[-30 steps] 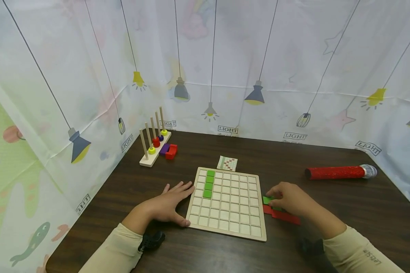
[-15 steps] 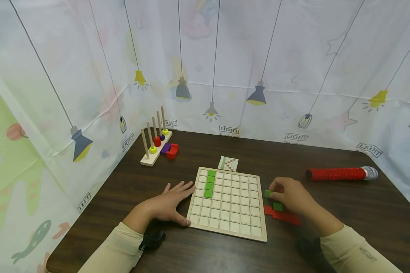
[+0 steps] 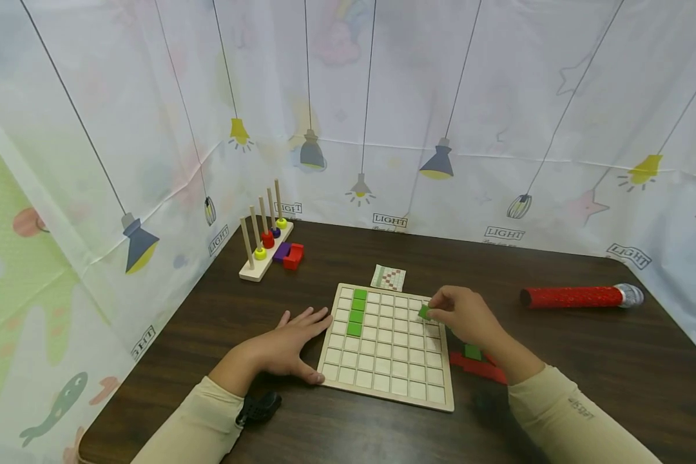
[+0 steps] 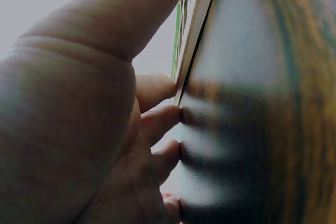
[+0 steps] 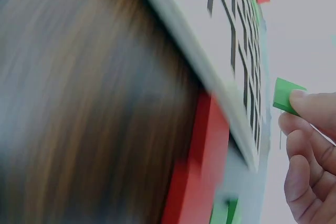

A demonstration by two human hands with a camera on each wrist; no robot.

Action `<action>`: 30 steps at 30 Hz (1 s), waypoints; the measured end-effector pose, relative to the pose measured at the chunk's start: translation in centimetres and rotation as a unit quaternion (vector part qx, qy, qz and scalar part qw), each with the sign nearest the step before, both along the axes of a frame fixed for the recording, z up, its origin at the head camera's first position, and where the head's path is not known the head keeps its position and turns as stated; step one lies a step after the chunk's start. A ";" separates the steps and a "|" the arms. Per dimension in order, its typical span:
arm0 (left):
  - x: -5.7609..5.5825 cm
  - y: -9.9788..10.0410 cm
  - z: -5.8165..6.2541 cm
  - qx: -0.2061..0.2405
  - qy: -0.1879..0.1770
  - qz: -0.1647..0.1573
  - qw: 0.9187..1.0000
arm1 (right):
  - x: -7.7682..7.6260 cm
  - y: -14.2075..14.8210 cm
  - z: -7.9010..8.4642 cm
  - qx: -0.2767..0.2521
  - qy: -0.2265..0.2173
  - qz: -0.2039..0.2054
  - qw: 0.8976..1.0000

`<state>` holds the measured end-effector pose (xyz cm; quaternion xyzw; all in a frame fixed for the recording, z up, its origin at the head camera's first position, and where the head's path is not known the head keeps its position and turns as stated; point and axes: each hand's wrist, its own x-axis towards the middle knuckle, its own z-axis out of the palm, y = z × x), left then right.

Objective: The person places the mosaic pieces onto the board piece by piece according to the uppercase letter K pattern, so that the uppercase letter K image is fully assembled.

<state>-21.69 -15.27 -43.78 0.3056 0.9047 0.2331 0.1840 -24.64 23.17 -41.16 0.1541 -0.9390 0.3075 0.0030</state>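
A square wooden grid board (image 3: 383, 370) lies flat on the dark table, a column of green tiles (image 3: 356, 316) filling cells near its upper left. My left hand (image 3: 284, 345) rests at the board's left edge with fingers spread, the thumb by the lower left corner. Above the board's upper right cells, my right hand (image 3: 466, 314) pinches a single green tile (image 5: 285, 95) between thumb and finger. Red tiles (image 3: 480, 367) lie just right of the board, and another green tile (image 3: 472, 352) sits among them.
Behind the board is a small pattern card (image 3: 388, 278). A peg stand with colored rings (image 3: 255, 269) stands at the back left, red and purple blocks (image 3: 292, 256) beside it. A red microphone (image 3: 574, 296) lies at the right.
My right hand has picked up a green tile from the pile right of the board and carried it left and away from me over the board. The left hand has stayed in place.
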 end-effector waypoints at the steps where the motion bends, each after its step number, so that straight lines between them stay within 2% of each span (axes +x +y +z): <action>1: 0.0 0.0 0.0 0.000 0.000 0.000 1.000 | 0.0 -0.6 0.0 -0.004 -0.006 0.003 1.000; 8: -0.1 -0.1 0.0 0.001 0.000 -0.003 1.000 | 0.2 -5.6 -0.2 -0.033 -0.028 0.047 0.998; 17: 0.0 -0.1 -0.1 0.000 0.002 -0.002 1.000 | 1.7 -11.0 -0.7 -0.042 -0.038 0.114 0.992; 25: -0.1 -0.1 -0.1 0.001 0.009 -0.005 1.000 | 2.1 -12.2 -0.8 -0.028 -0.035 0.137 0.990; 30: -0.1 -0.1 -0.2 -0.003 0.011 -0.004 1.000 | 2.5 -12.5 -0.8 0.012 -0.022 0.146 0.989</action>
